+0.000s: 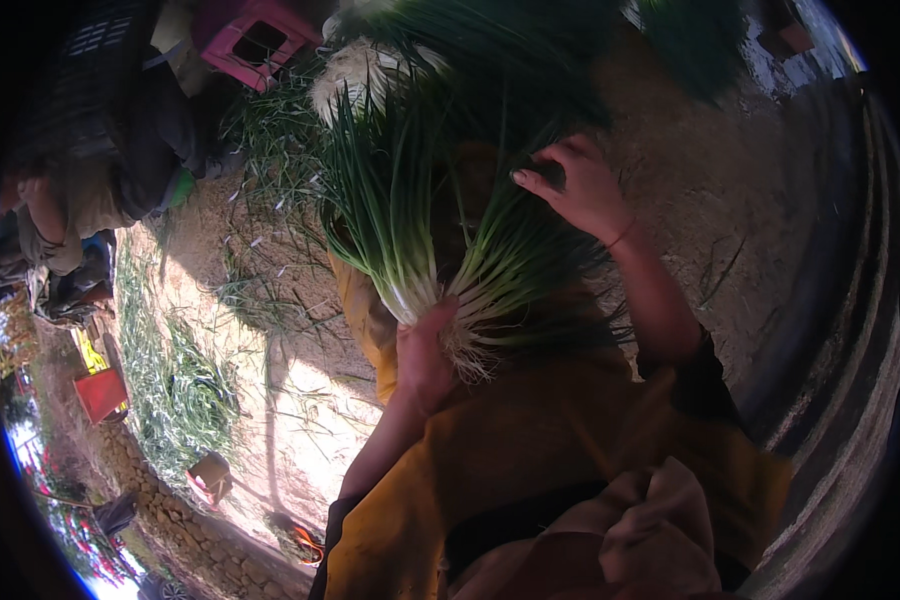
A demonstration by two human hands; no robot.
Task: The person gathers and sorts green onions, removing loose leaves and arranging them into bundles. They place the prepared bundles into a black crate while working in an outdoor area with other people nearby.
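My left hand [424,360] grips a bunch of green onions [420,285] near the white root end, above my lap. Its leaves split into two fans, one pointing up and the other spreading right over my knee. Pale stringy roots [476,356] hang beside my thumb. My right hand [581,184] is raised past the right fan of leaves, with thumb and fingers curved and a gap between them. I see nothing held in it. A yellow-brown apron [517,435] covers my lap. Farther forward lies a larger pile of green onions [367,75], roots towards the left.
A pink plastic stool [259,45] stands at the top left, near a seated person [82,195] and a dark plastic crate [94,45]. Loose leaf trimmings [187,390] litter the ground on the left. A cardboard box [210,478] and a red object [100,394] are beyond.
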